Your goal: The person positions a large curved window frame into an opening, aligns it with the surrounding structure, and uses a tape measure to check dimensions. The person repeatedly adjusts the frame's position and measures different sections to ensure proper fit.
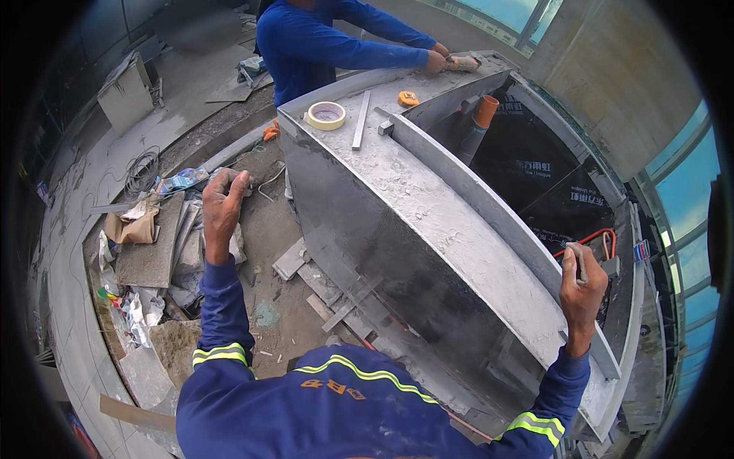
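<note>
Left hand (222, 205) raised, fingers curled, contents unclear | right hand (582, 284) gripping flat grey tool (577, 262) beside curved stone slab (451, 229) | tape roll (326, 115) on top

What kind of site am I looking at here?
Most likely a building site mid fit-out: a curved stone-clad wall with mortar on top, stone offcuts and rubble on the dusty floor, and a tape roll lying on the wall.

head-worn fisheye, looking down, close over stone slab (428, 206)
</note>
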A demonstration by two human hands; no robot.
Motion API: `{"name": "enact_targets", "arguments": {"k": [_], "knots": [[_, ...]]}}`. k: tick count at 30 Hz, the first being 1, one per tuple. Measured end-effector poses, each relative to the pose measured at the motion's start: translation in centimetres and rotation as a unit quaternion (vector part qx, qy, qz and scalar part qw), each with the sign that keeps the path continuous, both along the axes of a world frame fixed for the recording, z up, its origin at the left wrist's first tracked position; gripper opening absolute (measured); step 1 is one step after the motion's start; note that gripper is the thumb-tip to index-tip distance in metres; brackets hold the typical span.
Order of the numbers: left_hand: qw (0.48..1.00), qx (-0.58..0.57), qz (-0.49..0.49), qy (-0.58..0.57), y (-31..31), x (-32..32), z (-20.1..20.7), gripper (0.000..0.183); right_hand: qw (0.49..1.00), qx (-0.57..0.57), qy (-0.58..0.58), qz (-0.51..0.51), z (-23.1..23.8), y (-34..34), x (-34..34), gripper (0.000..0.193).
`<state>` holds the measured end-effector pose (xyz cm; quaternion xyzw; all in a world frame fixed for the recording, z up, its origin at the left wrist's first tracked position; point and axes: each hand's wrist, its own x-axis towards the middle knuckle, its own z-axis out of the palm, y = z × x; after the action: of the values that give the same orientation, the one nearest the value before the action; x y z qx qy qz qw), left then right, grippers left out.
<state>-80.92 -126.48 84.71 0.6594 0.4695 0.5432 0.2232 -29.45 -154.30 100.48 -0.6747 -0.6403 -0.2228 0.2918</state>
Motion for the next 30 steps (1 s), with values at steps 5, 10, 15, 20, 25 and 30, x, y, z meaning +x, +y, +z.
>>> {"name": "enact_targets", "arguments": {"k": [5, 10, 15, 20, 25, 30], "knots": [[0.989, 0.015, -0.135, -0.058, -0.3, 8.7, 2.2, 0.023, 0.994, -0.05, -0.092, 0.03, -0.3, 1.9, -1.6, 0.008], [0.977, -0.039, -0.165, -0.133, -1.1, 9.6, -0.6, 0.028, 0.986, -0.095, -0.079, 0.108, -3.1, 3.4, -4.7, 0.022], [0.977, 0.049, -0.187, -0.083, -3.4, 12.8, 0.6, 0.031, 0.991, -0.082, -0.039, 0.099, -5.9, -1.0, -7.3, 0.022], [0.928, 0.039, -0.352, -0.113, -6.7, 14.1, 0.2, 0.024, 0.993, -0.042, 0.007, 0.112, -8.6, -5.5, -10.2, 0.019], [0.911, -0.062, -0.397, -0.089, -8.5, 13.8, -1.2, 0.016, 0.999, -0.022, 0.019, -0.038, -7.9, -9.2, -7.1, 0.009], [0.908, -0.09, -0.402, -0.076, -9.4, 13.5, -2.2, 0.014, 0.985, -0.013, 0.09, -0.15, -6.3, -13.6, -5.1, 0.009]]}}
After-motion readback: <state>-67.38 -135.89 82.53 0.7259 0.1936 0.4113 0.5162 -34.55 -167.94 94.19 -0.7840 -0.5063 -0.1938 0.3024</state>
